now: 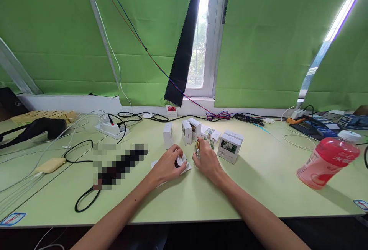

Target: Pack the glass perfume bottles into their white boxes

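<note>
Forearms nearest, both reaching in over the tabletop [258,188]. My left hand [168,164] is curled around a small white box [181,162] lying flat on its opened paper — fingers closed on it. My right hand [207,160] grips a little gold-capped bottle [197,148], upright, long axis vertical, just right of the box and nearly touching it. Beyond: three standing white boxes [186,132], a second bottle [210,139], a flower-printed box [229,148]. Far right — a pink drink bottle [327,162], tilted. Power strip [110,128] and cables to the left.
</note>
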The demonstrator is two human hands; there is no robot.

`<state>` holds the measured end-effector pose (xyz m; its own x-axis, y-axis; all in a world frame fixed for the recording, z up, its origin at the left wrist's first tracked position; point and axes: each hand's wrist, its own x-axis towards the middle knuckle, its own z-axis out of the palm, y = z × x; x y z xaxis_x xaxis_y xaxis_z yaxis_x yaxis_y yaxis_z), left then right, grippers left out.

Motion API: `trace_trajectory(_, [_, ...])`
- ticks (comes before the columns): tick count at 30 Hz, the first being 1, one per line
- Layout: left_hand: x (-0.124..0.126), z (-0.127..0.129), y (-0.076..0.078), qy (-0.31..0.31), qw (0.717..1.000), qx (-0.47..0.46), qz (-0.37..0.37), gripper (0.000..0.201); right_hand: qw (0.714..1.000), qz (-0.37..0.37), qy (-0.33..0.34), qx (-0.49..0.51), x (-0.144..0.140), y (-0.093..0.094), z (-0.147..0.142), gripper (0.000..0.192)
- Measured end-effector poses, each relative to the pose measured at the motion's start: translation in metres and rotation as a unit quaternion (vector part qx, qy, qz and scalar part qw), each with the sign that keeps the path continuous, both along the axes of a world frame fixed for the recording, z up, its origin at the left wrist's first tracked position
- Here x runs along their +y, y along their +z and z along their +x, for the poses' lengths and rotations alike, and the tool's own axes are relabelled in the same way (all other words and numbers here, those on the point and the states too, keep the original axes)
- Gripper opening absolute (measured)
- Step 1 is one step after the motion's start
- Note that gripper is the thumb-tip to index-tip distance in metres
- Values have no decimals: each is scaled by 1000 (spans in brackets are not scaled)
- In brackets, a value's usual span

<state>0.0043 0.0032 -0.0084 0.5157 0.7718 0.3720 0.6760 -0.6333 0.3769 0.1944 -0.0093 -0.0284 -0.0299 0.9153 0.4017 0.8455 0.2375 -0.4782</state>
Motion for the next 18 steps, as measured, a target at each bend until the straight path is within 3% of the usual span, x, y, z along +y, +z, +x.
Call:
trace_trajectory(11, [4,0,-4,9,999,-39,5,23,997,-25,-53,-40,-6,7,-4,50])
trace_trajectory(18, [3,0,-4,6,1000,-28,-12,28,997,-26,-52,-53,-4,6,-2,50])
